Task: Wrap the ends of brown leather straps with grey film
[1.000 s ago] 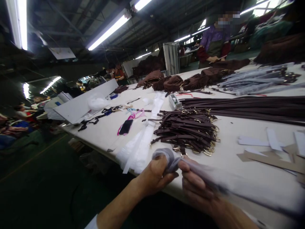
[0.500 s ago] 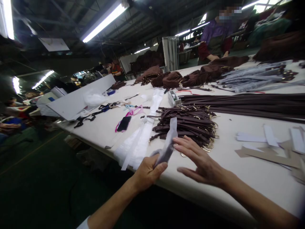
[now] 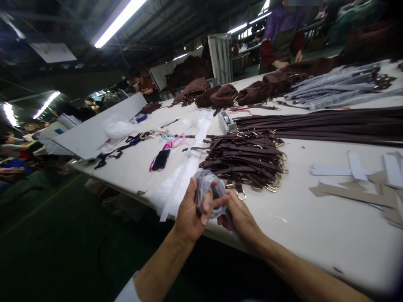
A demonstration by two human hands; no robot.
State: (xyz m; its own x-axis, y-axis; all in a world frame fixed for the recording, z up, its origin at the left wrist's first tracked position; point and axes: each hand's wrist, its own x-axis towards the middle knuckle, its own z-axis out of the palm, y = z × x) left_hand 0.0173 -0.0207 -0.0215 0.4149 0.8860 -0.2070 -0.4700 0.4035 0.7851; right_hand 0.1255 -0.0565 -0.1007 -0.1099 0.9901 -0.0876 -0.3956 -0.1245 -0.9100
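Observation:
My left hand (image 3: 192,214) is closed around a rolled strap in a clear plastic sleeve (image 3: 204,180), its fingers inside the ring of the coil. On the coil's right side, my right hand (image 3: 241,216) is closed on the sleeve, its fingertips partly hidden. Just beyond both hands lies a pile of dark brown straps (image 3: 242,159) with gold-coloured metal hooks and rings. A D-shaped metal ring (image 3: 242,194) pokes out close to my right fingers. White plastic sleeves (image 3: 171,191) are spread on the table left of the pile.
A black phone (image 3: 161,160) lies left of the sleeves. Long brown straps (image 3: 330,125) stretch along the right, with plastic-sleeved straps (image 3: 327,90) behind them. Card strips (image 3: 355,197) are scattered at right. Across the white table (image 3: 302,239), a person (image 3: 280,42) handles brown fabric.
The sleeved strap, held up as a flat length before, is now a round coil. My right hand has gone from spread fingers to gripping it. The view has shifted slightly.

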